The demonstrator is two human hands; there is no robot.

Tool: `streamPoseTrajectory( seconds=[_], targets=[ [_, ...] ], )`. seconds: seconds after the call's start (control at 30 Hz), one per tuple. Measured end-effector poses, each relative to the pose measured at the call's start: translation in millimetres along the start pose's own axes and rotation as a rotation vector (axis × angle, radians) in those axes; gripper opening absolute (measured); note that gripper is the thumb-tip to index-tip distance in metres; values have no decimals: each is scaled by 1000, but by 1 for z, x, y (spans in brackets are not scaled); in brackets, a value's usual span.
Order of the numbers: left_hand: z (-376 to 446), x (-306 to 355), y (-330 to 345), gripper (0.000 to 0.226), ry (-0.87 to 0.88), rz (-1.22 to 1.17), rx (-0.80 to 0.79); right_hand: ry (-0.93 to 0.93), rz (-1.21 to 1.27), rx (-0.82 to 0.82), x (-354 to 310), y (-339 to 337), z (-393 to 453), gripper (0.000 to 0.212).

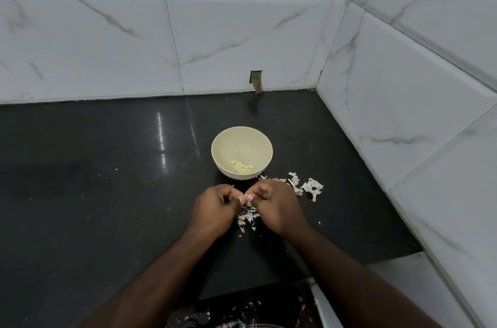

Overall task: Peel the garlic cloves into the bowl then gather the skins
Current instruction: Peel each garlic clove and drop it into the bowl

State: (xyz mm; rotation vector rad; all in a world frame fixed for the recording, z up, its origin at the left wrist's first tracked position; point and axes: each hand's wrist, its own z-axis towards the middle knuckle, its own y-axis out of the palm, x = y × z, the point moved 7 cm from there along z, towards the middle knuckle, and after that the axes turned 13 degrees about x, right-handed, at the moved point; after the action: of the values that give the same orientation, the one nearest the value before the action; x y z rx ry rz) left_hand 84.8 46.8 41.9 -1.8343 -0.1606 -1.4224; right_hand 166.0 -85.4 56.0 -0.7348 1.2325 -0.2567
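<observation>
**Garlic peeling over a dark counter**

White marble-patterned tiles line the back and right walls, meeting in a corner at the upper right of the frame, with a small rectangular cut-out low in the back wall. Below them lies a glossy black counter. Just above the centre of the frame a cream bowl stands on it, holding a small heap of peeled garlic cloves at its near side.

Both hands meet just below the bowl, at mid-frame. The left hand and the right hand have their fingers curled, and their fingertips pinch a small garlic clove between them; only a pale sliver of it shows.

Loose skins lie scattered on the counter directly under the hands. A larger cluster of white papery skins sits to the right of the bowl, just beside the right hand. More flakes lie at the bottom edge of the frame, on the floor beyond the counter edge.
</observation>
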Motion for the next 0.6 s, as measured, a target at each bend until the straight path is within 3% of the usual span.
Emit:
streamPoseTrajectory(
  seconds=[0.17, 0.3, 0.6],
  targets=[
    [-6, 20, -8, 10, 198, 82, 82, 301, 262, -64, 13, 8, -3, 11],
    [-6, 17, -9, 18, 189, 54, 56, 520, 452, -219, 16, 14, -7, 11],
    [-6, 18, -10, 11, 162, 51, 40, 523, 492, -267, 18, 13, -10, 9]
  ],
)
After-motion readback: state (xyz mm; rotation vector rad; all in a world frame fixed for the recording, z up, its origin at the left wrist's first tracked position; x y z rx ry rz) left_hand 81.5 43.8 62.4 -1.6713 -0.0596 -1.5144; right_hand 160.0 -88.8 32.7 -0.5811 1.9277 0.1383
